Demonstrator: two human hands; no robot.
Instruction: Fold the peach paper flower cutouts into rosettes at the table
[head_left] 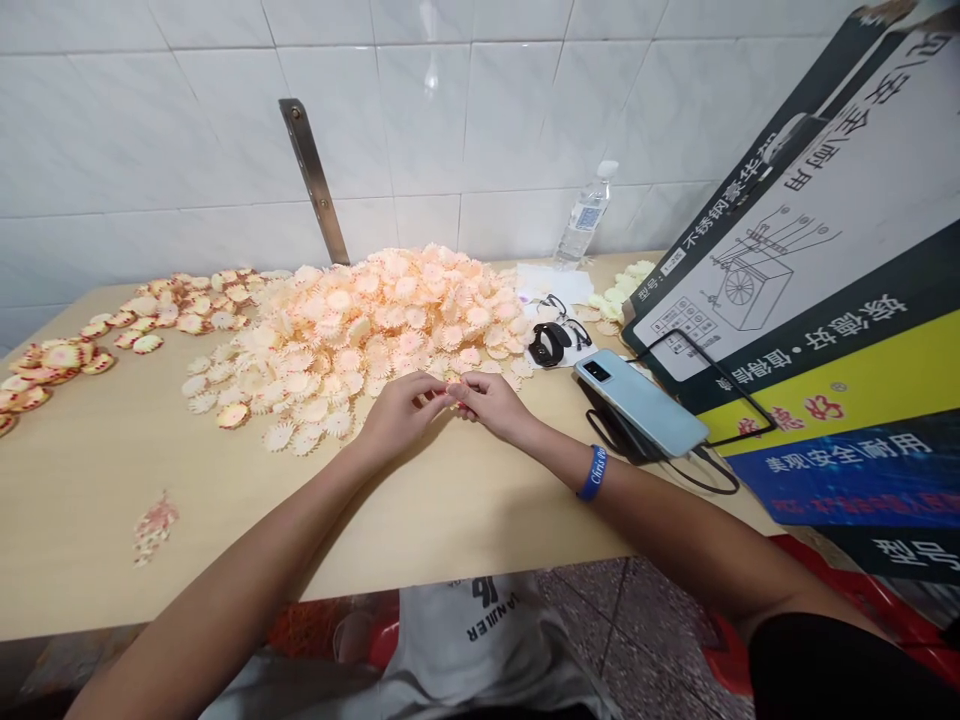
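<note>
My left hand (403, 412) and my right hand (496, 406) meet above the table, just in front of the big pile. Fingertips of both are pinched together on a small flower disc (454, 392) with reddish tints, mostly covered by the fingers. Behind them rises a heap of pale peach flower discs (405, 310) with jagged edges. One disc with a yellow and red rim (232, 416) lies at the heap's front left edge. Further left are more red-edged discs (191, 303), with another group (56, 358) by the table's left side.
Small reddish scraps (156, 525) lie at the front left of the table (465, 520). To the right are a light blue phone (649, 405) with cables, a black watch (551, 343), a water bottle (589, 215) and a large printed carton (810, 250). A metal strip (315, 180) leans against the tiled wall.
</note>
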